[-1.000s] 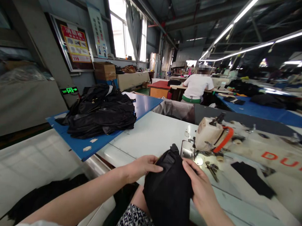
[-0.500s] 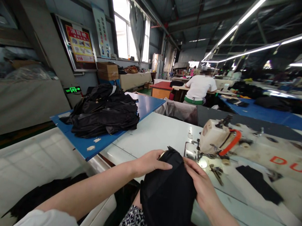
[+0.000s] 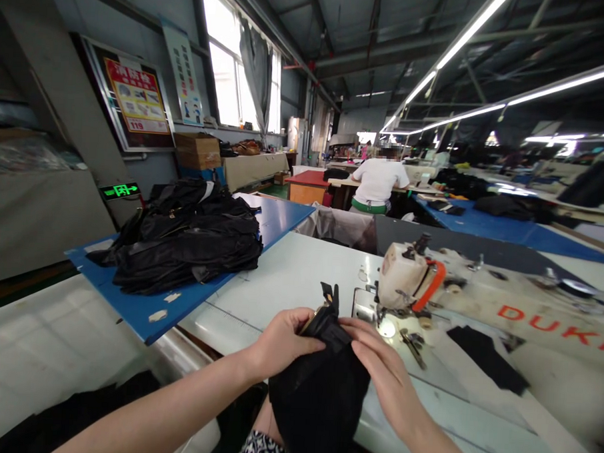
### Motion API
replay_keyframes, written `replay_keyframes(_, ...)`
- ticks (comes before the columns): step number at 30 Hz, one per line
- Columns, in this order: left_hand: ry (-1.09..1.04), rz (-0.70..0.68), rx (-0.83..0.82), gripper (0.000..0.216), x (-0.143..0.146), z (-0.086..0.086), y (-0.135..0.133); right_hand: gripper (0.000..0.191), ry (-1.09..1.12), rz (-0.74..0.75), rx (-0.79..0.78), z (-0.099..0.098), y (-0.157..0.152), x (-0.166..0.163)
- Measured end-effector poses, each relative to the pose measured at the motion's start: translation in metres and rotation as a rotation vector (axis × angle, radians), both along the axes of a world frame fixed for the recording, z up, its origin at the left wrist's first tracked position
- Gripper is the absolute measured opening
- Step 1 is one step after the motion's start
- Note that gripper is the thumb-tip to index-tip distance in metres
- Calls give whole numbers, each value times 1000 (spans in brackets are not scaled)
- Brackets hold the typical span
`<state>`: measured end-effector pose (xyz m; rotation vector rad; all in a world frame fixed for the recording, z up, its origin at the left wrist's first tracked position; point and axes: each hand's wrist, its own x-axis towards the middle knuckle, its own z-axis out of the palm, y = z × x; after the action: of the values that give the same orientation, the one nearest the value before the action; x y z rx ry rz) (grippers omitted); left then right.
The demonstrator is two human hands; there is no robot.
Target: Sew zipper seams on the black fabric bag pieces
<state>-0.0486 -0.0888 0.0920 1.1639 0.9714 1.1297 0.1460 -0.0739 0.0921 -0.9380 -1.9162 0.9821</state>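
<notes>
A black fabric piece (image 3: 319,394) hangs over the front edge of the white sewing table (image 3: 304,273) and down toward my lap. My left hand (image 3: 282,339) pinches its upper left edge, where a brass-coloured zipper end shows. My right hand (image 3: 376,366) presses the upper right of the fabric, fingers curled onto it. A narrow black tab with a zipper pull (image 3: 327,296) sticks up above both hands. The cream sewing machine head (image 3: 404,279) with an orange guard stands just right of the fabric.
A heap of black garments (image 3: 181,241) lies on a blue side table (image 3: 282,215) to the left. A small black cloth piece (image 3: 486,358) rests on the machine bed. A person in a white shirt (image 3: 376,183) sits farther back, facing away. Scissors (image 3: 411,343) lie near the needle.
The top of the black fabric has been bunched up and a zipper tab now stands above my hands. My left hand went from lying flat to pinching the edge.
</notes>
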Motion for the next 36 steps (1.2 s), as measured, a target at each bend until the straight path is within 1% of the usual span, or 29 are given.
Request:
replay_keyframes(3,20,30,86,29,4,3,-5,29,-152,-5,156,8,-6,-4)
replay_keyframes(5,57,74,125,38,7,4,-9,25,-206,-45,208,8,-8,-7)
replay_keyframes(7,103,136,142,51,10,4,-12,20,-207,-66,170,6,-9,-9)
replay_keyframes(9,123,184,152,66,12,4,-14,18,-171,-42,89,5,-9,-9)
replay_keyframes(11,129,176,167,74,12,4,-14,18,-127,-3,27,5,-8,-8)
replay_keyframes(12,137,154,178,71,12,3,-13,18,-110,10,8,5,-7,-7)
replay_keyframes(14,178,107,203,52,11,2,-12,18,-98,18,4,5,-4,-6)
replay_keyframes(16,250,83,247,35,10,1,-11,17,-99,9,36,4,-1,-6)
replay_keyframes(17,301,78,283,32,9,1,-11,16,-97,0,58,4,-1,-6)
replay_keyframes(19,436,68,385,35,7,5,-11,14,-94,-16,100,3,-1,-6)
replay_keyframes(22,718,54,579,40,4,15,-11,11,-114,-17,170,4,-3,-7)
replay_keyframes(24,871,61,695,31,1,21,-11,10,-135,-1,228,6,-5,-7)
replay_keyframes(26,928,57,767,20,-2,24,-9,10,-127,1,276,7,-6,-8)
replay_keyframes(28,895,30,778,20,-5,23,-9,10,-87,-23,311,8,-7,-10)
replay_keyframes(30,831,13,740,23,-5,20,-9,10,-31,-48,340,9,-9,-13)
replay_keyframes(34,706,98,591,19,-3,12,-11,12,70,-70,394,11,-11,-23)
replay_keyframes(36,679,141,548,17,-3,10,-10,13,105,-82,433,12,-9,-28)
